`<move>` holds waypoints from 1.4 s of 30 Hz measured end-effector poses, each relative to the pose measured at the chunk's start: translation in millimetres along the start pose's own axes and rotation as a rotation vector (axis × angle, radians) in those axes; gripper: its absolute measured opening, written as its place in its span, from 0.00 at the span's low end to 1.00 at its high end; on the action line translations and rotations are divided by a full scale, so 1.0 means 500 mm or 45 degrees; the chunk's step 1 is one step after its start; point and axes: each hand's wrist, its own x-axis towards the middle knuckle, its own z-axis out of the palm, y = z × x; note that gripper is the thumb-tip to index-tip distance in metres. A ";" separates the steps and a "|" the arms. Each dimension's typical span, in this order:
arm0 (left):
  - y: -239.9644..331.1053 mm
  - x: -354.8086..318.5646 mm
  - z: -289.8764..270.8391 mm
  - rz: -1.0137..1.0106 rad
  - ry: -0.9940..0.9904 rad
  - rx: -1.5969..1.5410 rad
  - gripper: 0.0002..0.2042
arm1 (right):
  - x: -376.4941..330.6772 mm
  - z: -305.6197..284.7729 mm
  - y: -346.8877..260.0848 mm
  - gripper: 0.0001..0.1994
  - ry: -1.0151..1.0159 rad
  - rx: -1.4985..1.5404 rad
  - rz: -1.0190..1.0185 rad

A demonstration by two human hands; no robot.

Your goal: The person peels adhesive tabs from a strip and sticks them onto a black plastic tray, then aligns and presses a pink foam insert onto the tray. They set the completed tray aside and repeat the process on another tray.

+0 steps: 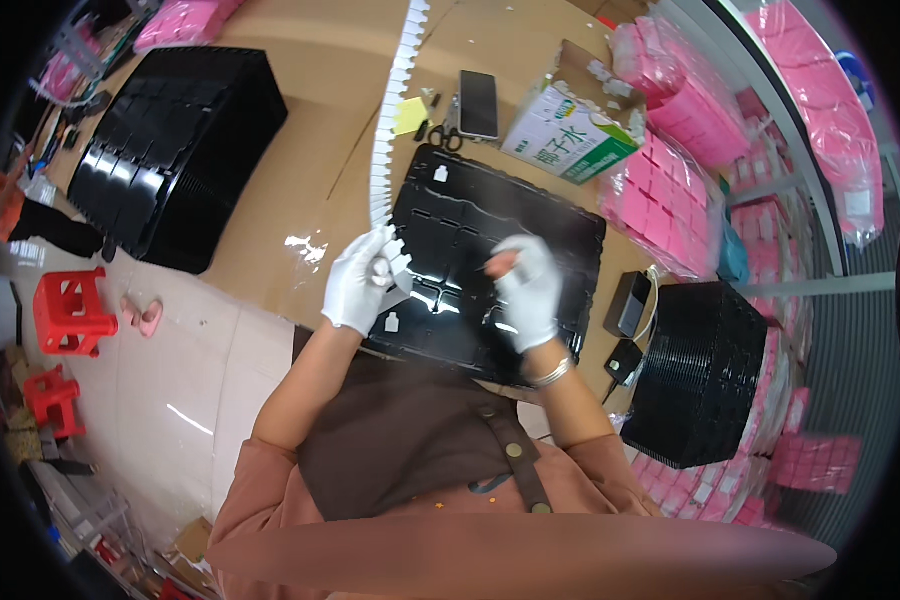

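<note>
My left hand [361,279], in a white glove, is closed on the near end of a long strip of white stickers [381,150]. The strip runs away from me across the table. Below my hands lies a black plastic tray [545,215] with moulded grooves. Two small white stickers sit on its left part, one sticker [440,174] near the far corner and another sticker [391,322] near the close edge. My right hand [528,290], gloved with bare fingertips, hovers over the tray's right half. Motion blurs its fingers, so I cannot make out whether they hold anything.
Stacks of black trays stand at left [185,150] and right [700,375]. Beyond the tray are scissors [445,137], a phone [478,104], yellow sticky notes [410,116] and an open carton [575,125]. Pink wrapped packs [660,195] line the right. Red stools [73,310] stand left.
</note>
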 end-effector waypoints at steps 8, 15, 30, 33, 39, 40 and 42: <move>-0.024 0.003 0.044 0.084 0.006 0.319 0.10 | 0.203 -0.270 0.214 0.06 0.056 -1.375 0.242; -0.030 -0.016 0.057 0.204 0.052 0.641 0.11 | 0.149 -0.132 0.133 0.14 0.045 -0.901 -0.105; -0.050 -0.039 0.036 -0.417 -0.094 -0.153 0.08 | -0.071 0.060 -0.019 0.04 -0.072 0.201 -0.088; -0.038 -0.025 -0.002 -0.201 -0.114 -0.013 0.09 | -0.081 -0.034 -0.046 0.04 -0.133 0.127 -0.063; -0.047 -0.033 -0.084 0.311 0.145 0.739 0.13 | -0.169 -0.254 0.073 0.05 -0.261 -0.916 0.313; -0.061 -0.028 -0.103 0.364 0.116 0.772 0.13 | -0.190 -0.251 0.068 0.04 -0.393 -1.244 0.110; -0.064 -0.046 -0.077 0.318 0.123 0.757 0.12 | -0.221 -0.233 0.116 0.04 -0.282 -1.392 0.091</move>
